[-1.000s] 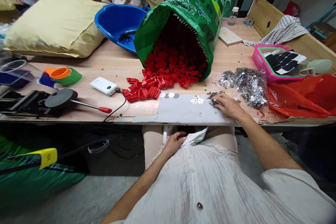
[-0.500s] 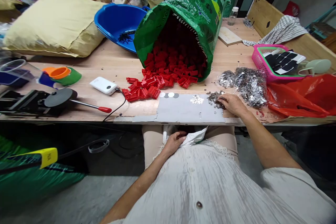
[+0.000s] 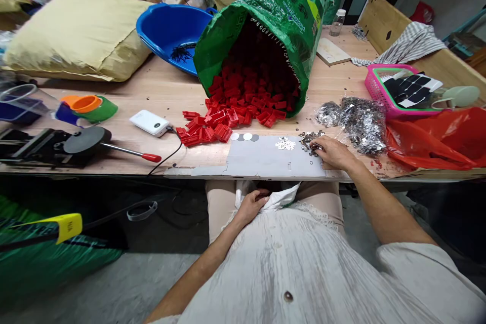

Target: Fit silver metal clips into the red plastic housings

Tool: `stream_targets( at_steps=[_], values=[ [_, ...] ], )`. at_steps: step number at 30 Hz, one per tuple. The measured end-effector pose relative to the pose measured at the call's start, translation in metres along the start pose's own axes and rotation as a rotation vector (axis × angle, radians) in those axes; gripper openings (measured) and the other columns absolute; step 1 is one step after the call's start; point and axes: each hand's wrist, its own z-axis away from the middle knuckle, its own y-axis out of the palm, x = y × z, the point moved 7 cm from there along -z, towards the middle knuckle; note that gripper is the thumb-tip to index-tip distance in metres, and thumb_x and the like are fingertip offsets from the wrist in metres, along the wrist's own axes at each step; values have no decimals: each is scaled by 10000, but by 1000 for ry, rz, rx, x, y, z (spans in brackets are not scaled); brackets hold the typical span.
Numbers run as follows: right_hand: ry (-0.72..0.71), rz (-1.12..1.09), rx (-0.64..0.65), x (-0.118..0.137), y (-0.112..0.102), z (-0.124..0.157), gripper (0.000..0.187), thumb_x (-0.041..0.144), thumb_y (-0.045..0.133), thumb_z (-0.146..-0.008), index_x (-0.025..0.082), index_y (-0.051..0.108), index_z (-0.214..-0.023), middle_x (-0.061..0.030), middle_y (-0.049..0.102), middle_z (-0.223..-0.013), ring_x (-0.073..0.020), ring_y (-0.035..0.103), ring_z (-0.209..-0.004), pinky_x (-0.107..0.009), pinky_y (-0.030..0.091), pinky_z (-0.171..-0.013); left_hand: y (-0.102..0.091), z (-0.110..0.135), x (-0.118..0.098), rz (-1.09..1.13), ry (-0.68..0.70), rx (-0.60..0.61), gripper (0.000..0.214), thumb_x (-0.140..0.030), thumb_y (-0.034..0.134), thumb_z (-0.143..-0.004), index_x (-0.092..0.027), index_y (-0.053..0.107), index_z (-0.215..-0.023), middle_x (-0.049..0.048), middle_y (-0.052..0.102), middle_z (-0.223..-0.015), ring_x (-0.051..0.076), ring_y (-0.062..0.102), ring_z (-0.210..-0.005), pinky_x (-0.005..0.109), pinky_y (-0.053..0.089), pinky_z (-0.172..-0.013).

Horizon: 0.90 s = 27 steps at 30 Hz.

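My right hand [image 3: 332,152] is at the near right edge of a pile of small dark metal pieces [image 3: 309,137]. Its fingers are pressed together among them, and what is between the fingertips is too small to make out. This pile lies at the right end of a grey sheet [image 3: 254,158] along the table's front edge. Left of it is a small heap of shiny silvery pieces [image 3: 285,144]. My left hand [image 3: 251,206] rests in my lap beside a white cloth [image 3: 281,198], its fingers loosely stretched and partly hidden.
Red plastic parts [image 3: 207,129] spill from a tipped green sack [image 3: 281,15]. Bags of metal pieces [image 3: 362,124] and a pink basket [image 3: 374,86] stand right. A white power bank [image 3: 149,123], a lever tool [image 3: 87,144] and a blue basin [image 3: 170,23] are left.
My right hand has shifted slightly to the left and its fingertips have moved a little at the dark metal pile. My left hand has stayed in my lap.
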Motion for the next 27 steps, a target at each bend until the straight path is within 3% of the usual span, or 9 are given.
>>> stream_targets(
  at_steps=[6,13,17,23,27],
  values=[
    [14,-20,-58,-3,-5,-7,201,205,516,-896,237,700,-971,-61,718,-1033,-228,645,-961,-343,484,-868,-1,0,3,44,2,-11,435,-444,684,-733,-151,697,-1054,107,733,-1117,264,673,-1042,397,526,-938],
    [138,-102,-112,-13,-13,-2,183,270,539,-903,245,696,-994,-25,741,-936,-213,663,-851,-308,475,-749,0,0,4,51,2,-6,456,-457,694,-729,-141,696,-1058,112,732,-1104,261,673,-1033,395,523,-940],
    [130,-60,-181,-20,-18,3,194,252,555,-890,231,693,-1025,-59,721,-1033,-236,649,-935,-344,477,-822,-1,0,3,36,4,-7,436,-440,687,-735,-142,697,-1054,113,729,-1110,258,672,-1033,393,522,-946],
    [40,15,-59,-11,-3,21,172,288,605,-878,271,697,-1022,-46,688,-1050,-220,640,-913,-318,483,-773,-1,0,3,27,5,-20,429,-433,693,-728,-149,704,-1050,106,733,-1108,260,672,-1041,395,523,-955],
    [52,14,-88,-4,1,25,148,281,552,-922,263,691,-968,-44,684,-1058,-209,640,-924,-311,484,-782,0,0,1,24,0,-10,421,-426,683,-735,-154,701,-1056,100,735,-1110,255,676,-1029,386,530,-944]
  ],
)
